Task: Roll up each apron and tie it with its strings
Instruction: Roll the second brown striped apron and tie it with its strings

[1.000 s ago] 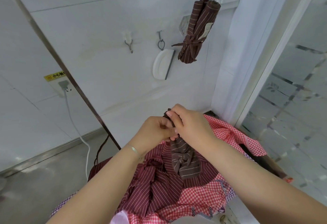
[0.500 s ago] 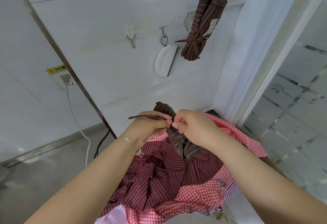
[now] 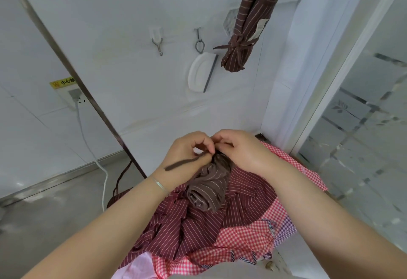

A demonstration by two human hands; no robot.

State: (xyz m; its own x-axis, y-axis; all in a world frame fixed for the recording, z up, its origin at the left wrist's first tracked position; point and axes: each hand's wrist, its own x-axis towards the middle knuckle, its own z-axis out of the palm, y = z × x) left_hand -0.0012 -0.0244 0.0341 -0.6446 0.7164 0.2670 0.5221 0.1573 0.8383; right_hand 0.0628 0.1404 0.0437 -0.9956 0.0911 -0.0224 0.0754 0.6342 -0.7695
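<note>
A rolled brown striped apron [image 3: 210, 187] hangs down from my two hands over a pile of aprons. My left hand [image 3: 187, 157] pinches a dark brown string [image 3: 182, 163] whose loose end sticks out to the left. My right hand [image 3: 242, 148] pinches the string at the top of the roll, fingertips touching those of the left. Below lies a maroon striped apron [image 3: 189, 228] and a red checked apron [image 3: 246, 237]. A rolled and tied brown apron [image 3: 248, 27] hangs on the wall.
Two hooks [image 3: 157, 43] and a white scraper [image 3: 201, 71] hang on the white wall. A slanted metal pole [image 3: 72, 76] crosses the left side, beside a socket with a white cable [image 3: 88, 137]. A frosted glass door [image 3: 363, 124] stands at right.
The string's loose end has swung from pointing left above my left hand to lying across its back. The rolled apron has dropped lower and hangs more bunched beneath my hands.
</note>
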